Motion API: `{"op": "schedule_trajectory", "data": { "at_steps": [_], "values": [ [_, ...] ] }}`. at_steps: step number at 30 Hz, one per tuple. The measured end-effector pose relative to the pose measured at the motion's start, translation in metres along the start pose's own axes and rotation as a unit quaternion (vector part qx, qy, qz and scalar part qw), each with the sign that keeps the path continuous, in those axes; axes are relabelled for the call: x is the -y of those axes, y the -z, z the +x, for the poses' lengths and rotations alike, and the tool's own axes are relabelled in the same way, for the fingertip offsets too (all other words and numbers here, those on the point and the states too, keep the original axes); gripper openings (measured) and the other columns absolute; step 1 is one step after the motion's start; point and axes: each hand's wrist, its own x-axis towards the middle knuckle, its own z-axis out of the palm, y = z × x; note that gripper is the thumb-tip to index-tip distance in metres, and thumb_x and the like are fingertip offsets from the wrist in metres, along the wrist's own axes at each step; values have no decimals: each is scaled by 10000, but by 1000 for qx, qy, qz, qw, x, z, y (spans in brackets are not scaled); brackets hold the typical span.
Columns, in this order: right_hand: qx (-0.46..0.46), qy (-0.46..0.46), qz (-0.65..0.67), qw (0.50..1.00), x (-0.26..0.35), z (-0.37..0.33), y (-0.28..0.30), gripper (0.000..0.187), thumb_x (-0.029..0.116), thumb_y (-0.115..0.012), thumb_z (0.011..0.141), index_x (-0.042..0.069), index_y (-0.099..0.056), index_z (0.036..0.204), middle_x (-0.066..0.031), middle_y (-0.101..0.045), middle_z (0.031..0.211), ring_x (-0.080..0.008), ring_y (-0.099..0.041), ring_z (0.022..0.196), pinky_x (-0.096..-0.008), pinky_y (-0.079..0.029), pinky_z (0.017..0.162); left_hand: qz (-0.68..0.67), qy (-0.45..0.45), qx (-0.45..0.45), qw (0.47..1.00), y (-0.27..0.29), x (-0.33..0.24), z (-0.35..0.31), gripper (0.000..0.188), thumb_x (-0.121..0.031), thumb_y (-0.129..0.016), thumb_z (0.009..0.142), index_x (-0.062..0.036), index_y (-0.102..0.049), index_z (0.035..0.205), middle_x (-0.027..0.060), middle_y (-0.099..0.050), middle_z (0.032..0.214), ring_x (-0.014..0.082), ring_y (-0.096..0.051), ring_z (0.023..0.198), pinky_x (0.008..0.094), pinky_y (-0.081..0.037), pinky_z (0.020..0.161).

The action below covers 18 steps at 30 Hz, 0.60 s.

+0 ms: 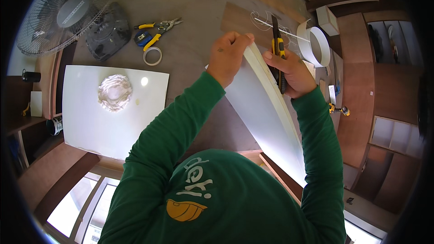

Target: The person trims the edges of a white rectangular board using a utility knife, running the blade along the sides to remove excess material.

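Note:
A white panel (260, 101) stands on its edge, slanting from the table's middle toward my body at the right. My left hand (226, 58) is closed on its far top corner, thumb and fingers pinching the pale edge. Just right of that edge, my right hand (294, 74) is wrapped round a yellow-and-black utility knife (279, 47). Its dark tip points away from me. The thumb of this hand lies along the handle, close to the panel's edge. Whether the knife touches the panel, I cannot tell.
At left, another white panel (86, 122) bears a crumpled white cloth ring (115, 93). Beyond lie a fan (72, 11), yellow-handled snips (159, 35), a blue tape measure (143, 39) and a tape roll (152, 56). A coiled white strip (324, 47) and a drill (340, 109) are at right.

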Motion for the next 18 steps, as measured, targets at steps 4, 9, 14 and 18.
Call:
{"op": "schedule_trajectory", "data": {
  "at_steps": [4,9,14,18],
  "values": [
    [12,18,20,1000,0,11,1,250,188,-809,895,52,-615,975,-11,-649,830,-84,-622,695,-238,-507,654,-1,-3,0,1000,3,2,2,296,-226,-717,922,-71,-564,722,-34,-508,687,51,-416,612,275,-349,517],
    [-2,32,3,999,10,12,-9,221,135,-791,889,31,-623,988,-24,-653,839,-101,-628,693,-247,-509,654,32,-6,12,999,7,1,-1,230,-222,-670,962,-58,-619,809,-15,-583,760,65,-512,695,253,-425,639],
    [21,1,34,999,7,16,-6,200,110,-775,903,28,-628,1012,-41,-672,862,-118,-649,709,-269,-536,666,33,-9,-15,999,5,2,-4,228,-193,-666,958,-64,-603,781,-19,-572,743,60,-502,683,252,-418,628],
    [46,-22,65,997,-4,17,-1,217,145,-783,919,36,-625,1022,-48,-685,881,-123,-660,716,-278,-550,675,32,-10,-28,999,1,-1,-8,222,-184,-655,962,-72,-587,781,-20,-567,747,56,-492,687,253,-413,625]
  ]
}}
